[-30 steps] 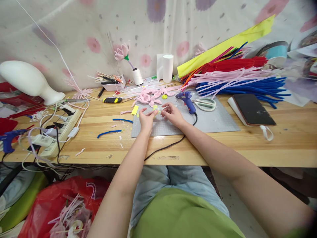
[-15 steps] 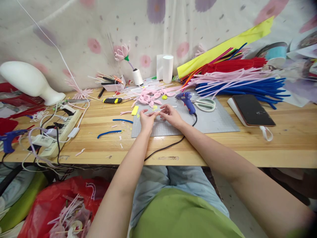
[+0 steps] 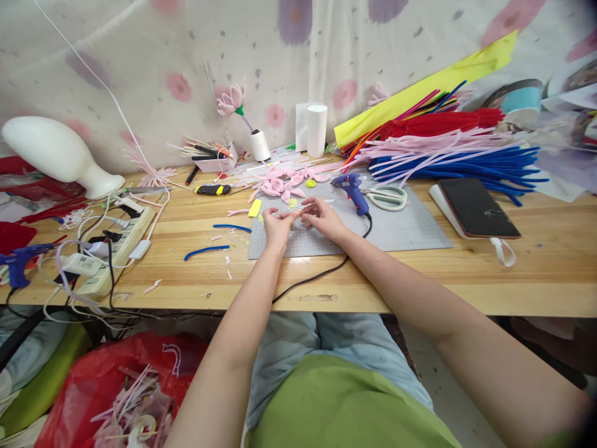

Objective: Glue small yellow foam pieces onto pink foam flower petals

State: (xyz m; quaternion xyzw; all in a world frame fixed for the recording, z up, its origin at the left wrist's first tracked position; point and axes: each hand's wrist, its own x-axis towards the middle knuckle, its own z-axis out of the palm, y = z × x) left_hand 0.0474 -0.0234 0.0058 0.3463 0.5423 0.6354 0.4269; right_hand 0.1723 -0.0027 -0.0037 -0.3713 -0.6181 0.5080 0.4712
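My left hand (image 3: pixel 277 228) and my right hand (image 3: pixel 321 219) meet fingertip to fingertip above the grey cutting mat (image 3: pixel 401 230). Both are closed in a pinch. Thin whitish strands show around the fingertips, but what is pinched is too small to make out. Just beyond my hands lie pink fuzzy petal pieces (image 3: pixel 278 186) and a small yellow piece (image 3: pixel 310 183). A yellow paper slip (image 3: pixel 255 208) rests left of my left hand. To the right of my right hand, a blue hot glue gun (image 3: pixel 352 190) lies beside scissors with pale handles (image 3: pixel 389 198).
Bundles of blue pipe cleaners (image 3: pixel 457 167) and red ones (image 3: pixel 443 123) lie at the back right, near a phone (image 3: pixel 478 207). On the left are a power strip (image 3: pixel 116 249) and a utility knife (image 3: pixel 212 190). A pink flower (image 3: pixel 231 101) stands in a thread spool (image 3: pixel 260 145).
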